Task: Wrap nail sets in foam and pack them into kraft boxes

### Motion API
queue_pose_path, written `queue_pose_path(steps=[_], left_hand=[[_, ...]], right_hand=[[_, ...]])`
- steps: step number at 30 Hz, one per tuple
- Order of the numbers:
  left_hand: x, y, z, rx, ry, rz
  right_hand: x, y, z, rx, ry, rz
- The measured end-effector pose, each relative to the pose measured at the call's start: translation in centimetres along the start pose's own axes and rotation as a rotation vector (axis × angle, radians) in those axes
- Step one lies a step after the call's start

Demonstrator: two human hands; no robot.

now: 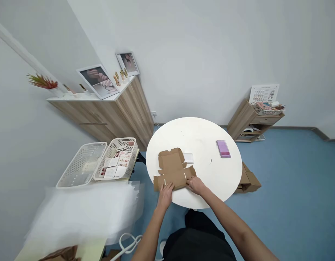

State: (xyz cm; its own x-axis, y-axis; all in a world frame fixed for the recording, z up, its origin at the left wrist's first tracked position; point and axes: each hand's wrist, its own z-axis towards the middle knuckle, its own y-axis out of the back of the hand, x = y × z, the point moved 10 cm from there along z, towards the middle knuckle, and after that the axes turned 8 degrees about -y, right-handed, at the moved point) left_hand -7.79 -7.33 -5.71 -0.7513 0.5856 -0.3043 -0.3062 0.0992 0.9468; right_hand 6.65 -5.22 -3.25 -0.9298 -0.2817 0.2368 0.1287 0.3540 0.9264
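A flat, unfolded brown cardboard box blank [172, 168] lies on the near left part of the round white table [200, 137]. My left hand [165, 194] rests on the blank's near left edge, fingers spread flat. My right hand [196, 185] touches its near right flap with the fingers curled down on the card. A small white packet [188, 157] lies just right of the blank. Further right on the table sits a purple block [223, 148].
Two white mesh baskets [82, 163] stand on a side table to the left, one holding several small cards [117, 163]. White sheets [82, 214] are spread in front of them. Folded cardboard [249, 179] lies on the blue floor at the right. Wooden cabinets [115, 112] line the wall.
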Motion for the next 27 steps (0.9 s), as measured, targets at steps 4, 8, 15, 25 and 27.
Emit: queue_pose_path(steps=[4,8,15,25,27], left_hand=[[-0.9,-1.4,1.8,0.093,0.113,0.018],[-1.1,-2.5,2.9,0.143,0.185,0.033],[0.2,-3.1,2.1,0.135,0.199,0.078],[-0.5,-3.4,3.7,0.097,0.140,0.129],[-0.8,-3.5,4.6,0.089,0.135,0.125]], right_hand=[[-3.0,0.6,1.2,0.007,-0.084,0.147],[-7.4,3.8,4.0,-0.209,-0.146,0.221],[-12.3,3.4,12.2,-0.075,-0.178,0.156],[-12.8,3.6,15.4,-0.080,-0.023,0.201],[-14.3,4.6,15.3,-0.120,-0.078,0.193]])
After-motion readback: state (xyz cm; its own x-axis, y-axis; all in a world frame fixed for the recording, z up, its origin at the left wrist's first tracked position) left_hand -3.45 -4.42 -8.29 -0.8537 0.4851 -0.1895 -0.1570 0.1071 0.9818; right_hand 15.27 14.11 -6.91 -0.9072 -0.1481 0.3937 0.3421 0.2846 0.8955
